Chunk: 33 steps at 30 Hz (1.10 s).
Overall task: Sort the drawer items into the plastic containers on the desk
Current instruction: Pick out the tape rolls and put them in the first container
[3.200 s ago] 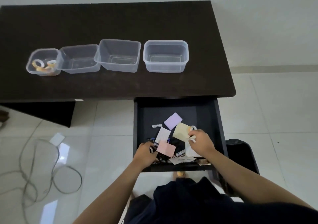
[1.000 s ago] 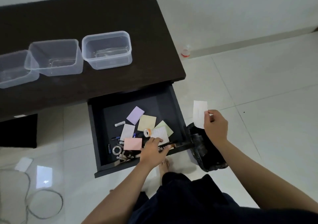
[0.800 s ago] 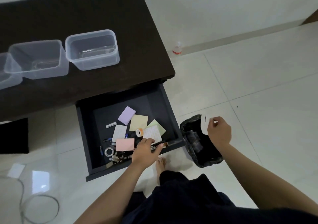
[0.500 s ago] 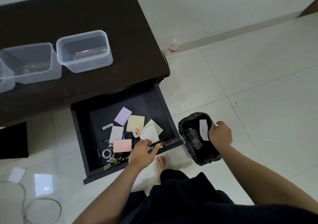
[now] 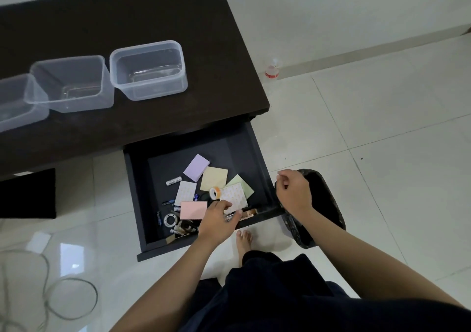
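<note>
1. I am holding my right hand (image 5: pixel 294 194) over the gap between the drawer's right wall and the black-lined waste bin (image 5: pixel 328 204); its fingers are curled loosely inward and nothing is showing between them.
2. I am reaching my left hand (image 5: pixel 218 220) into the near part of the open drawer (image 5: pixel 142 191), fingers bent down over the clutter there; I cannot tell whether they are closing on anything.
3. Just left of that hand, a pink sticky-note pad (image 5: pixel 193 210) is lying flat, with a clear tape roll (image 5: pixel 170 220) and a few small batteries (image 5: pixel 159 218) beside it.
4. Farther back in the drawer, a purple pad (image 5: pixel 196 167), a yellow pad (image 5: pixel 213 182) and a green pad (image 5: pixel 243 187) are overlapping one another, and an orange-cored tape roll (image 5: pixel 215 193) is standing on edge among them.
5. Two white dotted sticker sheets (image 5: pixel 185 193) are lying near the pads, and a white battery (image 5: pixel 173 181) is sitting apart toward the back left.
6. On the dark desk (image 5: pixel 204 51), three clear plastic containers (image 5: pixel 149 70) are standing in a row, the left one cut off by the frame edge.
7. A small bottle with a red label (image 5: pixel 271 70) is standing on the tiled floor by the wall, and a grey cable (image 5: pixel 63 301) is coiling at lower left.
</note>
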{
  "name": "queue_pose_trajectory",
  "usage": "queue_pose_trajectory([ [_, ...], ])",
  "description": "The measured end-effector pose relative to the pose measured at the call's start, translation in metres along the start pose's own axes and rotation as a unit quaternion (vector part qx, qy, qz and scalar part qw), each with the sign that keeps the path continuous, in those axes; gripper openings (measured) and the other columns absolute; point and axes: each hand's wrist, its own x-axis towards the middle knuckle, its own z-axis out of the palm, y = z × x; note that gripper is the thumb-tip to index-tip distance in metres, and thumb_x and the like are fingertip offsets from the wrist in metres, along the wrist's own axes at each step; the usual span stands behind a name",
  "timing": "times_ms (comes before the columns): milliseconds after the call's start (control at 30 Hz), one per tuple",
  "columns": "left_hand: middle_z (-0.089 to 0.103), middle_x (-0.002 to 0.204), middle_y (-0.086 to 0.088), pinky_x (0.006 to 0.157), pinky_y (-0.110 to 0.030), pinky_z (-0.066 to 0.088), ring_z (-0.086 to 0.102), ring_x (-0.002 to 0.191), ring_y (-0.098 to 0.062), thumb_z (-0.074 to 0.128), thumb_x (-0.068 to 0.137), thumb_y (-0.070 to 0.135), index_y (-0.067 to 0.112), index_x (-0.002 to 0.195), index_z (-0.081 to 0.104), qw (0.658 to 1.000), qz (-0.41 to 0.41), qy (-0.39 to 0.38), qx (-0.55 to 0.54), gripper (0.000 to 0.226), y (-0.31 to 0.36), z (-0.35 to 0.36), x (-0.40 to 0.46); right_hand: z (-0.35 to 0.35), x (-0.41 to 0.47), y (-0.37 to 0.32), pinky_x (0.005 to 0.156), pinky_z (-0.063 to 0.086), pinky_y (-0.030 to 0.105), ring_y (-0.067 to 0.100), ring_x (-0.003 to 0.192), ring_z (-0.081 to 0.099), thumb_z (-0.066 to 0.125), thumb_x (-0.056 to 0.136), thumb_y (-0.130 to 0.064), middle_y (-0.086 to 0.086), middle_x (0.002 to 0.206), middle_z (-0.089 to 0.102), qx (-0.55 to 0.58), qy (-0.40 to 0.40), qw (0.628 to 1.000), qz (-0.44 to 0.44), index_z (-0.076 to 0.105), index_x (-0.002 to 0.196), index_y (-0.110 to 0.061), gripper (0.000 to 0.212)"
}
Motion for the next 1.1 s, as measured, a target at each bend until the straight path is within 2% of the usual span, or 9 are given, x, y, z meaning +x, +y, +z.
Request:
queue_pose_trajectory([
  [133, 0.057, 0.118, -0.003, 0.088, -0.027, 0.045, 0.054, 0.111, -0.018, 0.061, 0.087, 0.036, 0.015, 0.115, 0.060, 0.997, -0.034, 0.074, -0.006, 0.035, -0.018, -0.020, -0.002, 0.031, -0.006, -0.023, 0.073, 0.054, 0.032, 0.018, 0.072, 0.061, 0.063, 0.084, -0.011, 0.008, 0.090, 0.068, -0.007, -0.082, 0.990, -0.115, 0.068, 0.100, -0.007, 0.017],
  [300, 0.043, 0.134, -0.006, 0.097, -0.037, 0.043, 0.042, 0.123, -0.027, 0.062, 0.085, 0.032, 0.017, 0.124, 0.054, 0.984, -0.131, 0.108, 0.055, 0.043, -0.050, -0.050, -0.003, 0.056, 0.001, -0.038, 0.084, 0.054, 0.034, 0.018, 0.092, 0.064, 0.066, 0.080, -0.022, 0.002, 0.105, 0.068, -0.146, -0.333, 0.930, -0.043, 0.066, 0.106, -0.020, 0.026],
  [433, 0.042, 0.135, -0.011, 0.098, -0.041, 0.042, 0.040, 0.124, -0.033, 0.063, 0.082, 0.026, 0.016, 0.128, 0.050, 0.972, -0.212, 0.062, 0.081, 0.048, -0.069, -0.066, -0.001, 0.067, 0.005, -0.040, 0.087, 0.053, 0.031, 0.019, 0.102, 0.063, 0.071, 0.078, -0.022, 0.000, 0.113, 0.066, -0.280, -0.428, 0.859, -0.035, 0.069, 0.107, -0.019, 0.029],
  [533, 0.048, 0.130, -0.012, 0.094, -0.041, 0.048, 0.050, 0.116, -0.031, 0.066, 0.080, 0.021, 0.015, 0.124, 0.051, 0.966, -0.247, 0.027, 0.068, 0.047, -0.082, -0.071, 0.001, 0.071, 0.010, -0.042, 0.085, 0.054, 0.029, 0.018, 0.096, 0.065, 0.072, 0.077, -0.016, 0.000, 0.105, 0.071, -0.289, -0.455, 0.841, -0.036, 0.074, 0.097, -0.018, 0.020],
  [667, 0.048, 0.132, -0.009, 0.089, -0.034, 0.050, 0.057, 0.109, -0.027, 0.068, 0.079, 0.020, 0.014, 0.123, 0.056, 0.967, -0.246, 0.031, 0.064, 0.046, -0.095, -0.077, 0.005, 0.072, 0.017, -0.052, 0.075, 0.051, 0.023, 0.011, 0.079, 0.062, 0.078, 0.070, -0.015, -0.008, 0.081, 0.066, -0.242, -0.479, 0.843, -0.040, 0.074, 0.088, -0.017, 0.018],
  [767, 0.041, 0.135, -0.010, 0.089, -0.035, 0.050, 0.060, 0.103, -0.027, 0.070, 0.079, 0.023, 0.018, 0.125, 0.055, 0.963, -0.259, 0.022, 0.074, 0.048, -0.101, -0.078, 0.007, 0.069, 0.021, -0.059, 0.072, 0.050, 0.026, 0.012, 0.072, 0.060, 0.079, 0.069, -0.015, -0.009, 0.071, 0.061, -0.178, -0.484, 0.856, -0.038, 0.073, 0.084, -0.016, 0.016],
  [933, 0.036, 0.136, -0.009, 0.081, -0.034, 0.051, 0.063, 0.091, -0.026, 0.071, 0.079, 0.026, 0.020, 0.119, 0.059, 0.957, -0.274, 0.021, 0.089, 0.043, -0.099, -0.075, 0.010, 0.069, 0.024, -0.060, 0.063, 0.046, 0.014, 0.005, 0.070, 0.062, 0.079, 0.071, -0.011, -0.005, 0.073, 0.065, -0.076, -0.484, 0.871, -0.036, 0.071, 0.086, -0.018, 0.018],
  [1033, 0.035, 0.135, -0.010, 0.075, -0.032, 0.050, 0.061, 0.081, -0.027, 0.067, 0.079, 0.027, 0.016, 0.104, 0.062, 0.957, -0.273, 0.018, 0.101, 0.028, -0.099, -0.074, 0.010, 0.071, 0.023, -0.061, 0.065, 0.044, 0.015, -0.001, 0.070, 0.061, 0.079, 0.071, -0.012, -0.012, 0.075, 0.064, -0.050, -0.468, 0.881, -0.036, 0.070, 0.088, -0.021, 0.021],
  [1100, 0.035, 0.132, -0.011, 0.072, -0.031, 0.051, 0.059, 0.074, -0.026, 0.062, 0.079, 0.031, 0.014, 0.092, 0.063, 0.958, -0.267, 0.015, 0.102, 0.021, -0.098, -0.073, 0.010, 0.074, 0.023, -0.059, 0.073, 0.049, 0.020, 0.005, 0.079, 0.064, 0.083, 0.066, -0.015, -0.013, 0.083, 0.066, -0.043, -0.461, 0.886, -0.035, 0.067, 0.084, -0.027, 0.027],
])
